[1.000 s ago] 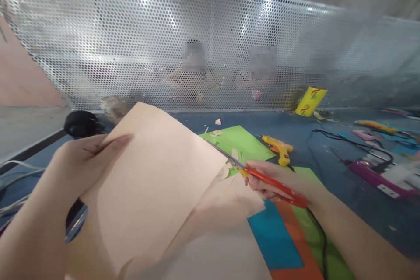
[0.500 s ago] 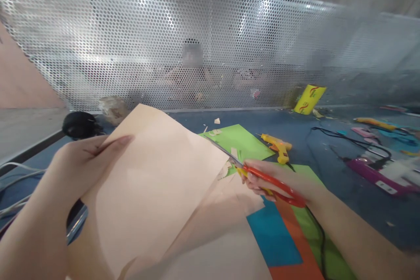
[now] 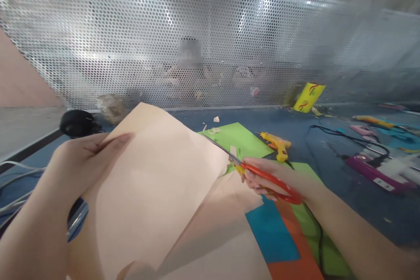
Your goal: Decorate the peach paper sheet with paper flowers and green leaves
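Note:
A large pale cream sheet of paper [image 3: 154,183] is held up at a tilt, its left edge pinched between the thumb and fingers of my left hand [image 3: 85,162]. My right hand [image 3: 262,175] is wrapped round a pair of scissors [image 3: 278,183] with red and yellow handles. Their blades lie along the upper right edge of the sheet, near its right corner. Beneath, more pale paper [image 3: 226,227] covers part of a blue sheet [image 3: 274,232] and an orange sheet [image 3: 295,245]. Small cream scraps lie on a green sheet [image 3: 243,135] beyond the blades.
A yellow glue gun [image 3: 277,144] lies right of the green sheet, with its cord running behind my right hand. A purple power strip [image 3: 374,175] sits farther right. A yellow roll [image 3: 308,96] stands by the perforated metal screen [image 3: 131,43]. People show dimly through the screen.
The view has shifted very slightly. Both hands keep their holds on the paper and the scissors, and the blades stay at the sheet's upper right edge.

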Demonstrator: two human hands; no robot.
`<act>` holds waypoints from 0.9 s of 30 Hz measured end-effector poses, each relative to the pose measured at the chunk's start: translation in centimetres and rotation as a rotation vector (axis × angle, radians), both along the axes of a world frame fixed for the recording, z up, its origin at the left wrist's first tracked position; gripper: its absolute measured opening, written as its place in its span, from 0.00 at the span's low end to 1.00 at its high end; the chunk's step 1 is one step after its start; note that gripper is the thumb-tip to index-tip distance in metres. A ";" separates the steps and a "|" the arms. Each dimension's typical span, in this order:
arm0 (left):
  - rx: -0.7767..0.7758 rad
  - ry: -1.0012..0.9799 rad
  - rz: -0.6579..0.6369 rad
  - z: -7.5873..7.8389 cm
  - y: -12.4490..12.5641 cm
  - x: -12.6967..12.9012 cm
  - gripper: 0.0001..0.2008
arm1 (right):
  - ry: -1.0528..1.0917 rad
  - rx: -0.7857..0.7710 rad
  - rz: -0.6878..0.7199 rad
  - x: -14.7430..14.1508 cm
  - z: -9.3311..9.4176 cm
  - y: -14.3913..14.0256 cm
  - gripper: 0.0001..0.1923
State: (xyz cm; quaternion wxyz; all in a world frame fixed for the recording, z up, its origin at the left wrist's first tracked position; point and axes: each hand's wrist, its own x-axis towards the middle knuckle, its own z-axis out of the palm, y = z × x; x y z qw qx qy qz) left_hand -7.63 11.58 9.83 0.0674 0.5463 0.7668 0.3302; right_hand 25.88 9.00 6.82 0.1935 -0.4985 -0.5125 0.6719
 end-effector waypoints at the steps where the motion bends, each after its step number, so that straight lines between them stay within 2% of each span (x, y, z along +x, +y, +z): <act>1: 0.000 -0.002 -0.002 -0.1 0.1 0.0 0.18 | -0.001 -0.010 0.005 0.0 -0.1 0.1 0.15; 5: 0.006 -0.036 -0.039 -0.5 0.4 0.0 0.21 | -0.044 -0.027 0.012 0.0 -0.2 0.2 0.15; 11: 0.043 -0.021 0.007 0.2 -0.3 0.9 0.18 | -0.022 0.021 -0.010 -0.2 0.1 -0.2 0.14; 14: 0.039 -0.059 -0.026 0.1 -0.3 0.8 0.18 | -0.016 0.035 0.008 0.0 0.0 -0.2 0.12; 19: 0.052 -0.027 -0.054 -0.6 0.3 0.0 0.19 | 0.029 0.040 0.009 0.4 -0.7 -0.1 0.18; 27: 0.037 -0.020 -0.069 -0.7 0.6 0.1 0.21 | -0.025 0.006 0.009 0.5 -1.1 0.6 0.19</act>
